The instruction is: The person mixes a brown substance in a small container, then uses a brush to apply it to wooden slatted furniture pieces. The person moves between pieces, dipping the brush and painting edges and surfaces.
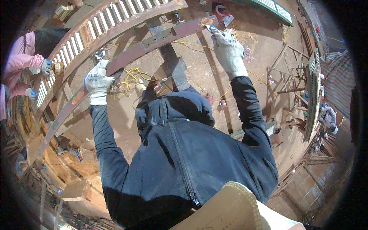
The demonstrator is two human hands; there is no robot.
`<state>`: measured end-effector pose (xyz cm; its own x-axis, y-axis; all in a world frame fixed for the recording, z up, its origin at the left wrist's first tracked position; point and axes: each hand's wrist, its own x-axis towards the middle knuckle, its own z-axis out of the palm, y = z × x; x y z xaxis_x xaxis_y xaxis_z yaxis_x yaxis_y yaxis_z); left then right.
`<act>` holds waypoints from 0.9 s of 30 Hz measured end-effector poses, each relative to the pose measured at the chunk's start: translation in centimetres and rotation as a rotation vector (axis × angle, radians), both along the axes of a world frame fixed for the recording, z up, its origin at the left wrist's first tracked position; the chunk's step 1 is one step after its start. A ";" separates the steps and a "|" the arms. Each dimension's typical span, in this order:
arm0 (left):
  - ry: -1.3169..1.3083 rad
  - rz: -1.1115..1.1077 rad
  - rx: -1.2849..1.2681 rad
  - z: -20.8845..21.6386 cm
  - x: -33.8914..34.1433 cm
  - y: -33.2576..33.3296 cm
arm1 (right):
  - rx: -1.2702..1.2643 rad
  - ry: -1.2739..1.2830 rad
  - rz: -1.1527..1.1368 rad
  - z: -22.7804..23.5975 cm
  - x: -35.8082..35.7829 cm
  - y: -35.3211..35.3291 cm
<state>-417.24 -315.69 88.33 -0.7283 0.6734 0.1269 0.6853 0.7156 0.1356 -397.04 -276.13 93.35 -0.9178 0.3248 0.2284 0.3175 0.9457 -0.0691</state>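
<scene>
A long, curved, reddish-brown painted board (142, 52) runs from the upper middle down to the lower left. My left hand (98, 79), in a white glove, is closed over this board at the left, its thumb on the near side. My right hand (229, 50), also gloved, is at the board's right end. Its fingers pinch a small flat pale piece by a bare, scraped-looking patch (207, 22); I cannot make out its kind. Just past my left fingers is a small metal fitting (99, 55). Dark supports (170, 57) cross under the board.
Beyond the board lies a curved frame with white slats (100, 23). A person in pink sleeves (27, 59) works at it with gloved hands. Yellow cable (132, 78) is coiled on the floor. Wooden frames (283, 65) and a slatted panel (312, 99) stand at the right.
</scene>
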 end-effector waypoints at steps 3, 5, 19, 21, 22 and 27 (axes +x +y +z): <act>0.001 -0.025 0.003 -0.3 -0.2 -1.2 | -0.078 -0.030 -0.059 1.5 -0.5 1.1; 0.002 -0.004 -0.008 -0.1 0.0 -0.3 | -0.042 -0.043 -0.142 1.2 -1.0 1.8; 0.027 -0.016 -0.042 0.2 -0.4 -0.3 | -0.028 0.064 0.124 0.8 -0.9 -0.3; 0.038 -0.021 -0.017 0.3 -0.5 -0.4 | -0.081 0.072 -0.059 1.6 -1.8 0.8; 0.040 -0.028 -0.003 0.2 -0.5 -0.2 | -0.047 0.042 -0.105 1.6 -2.3 1.5; 0.029 -0.029 0.001 0.0 -0.5 -0.5 | -0.165 -0.135 -0.003 2.4 -1.9 -2.5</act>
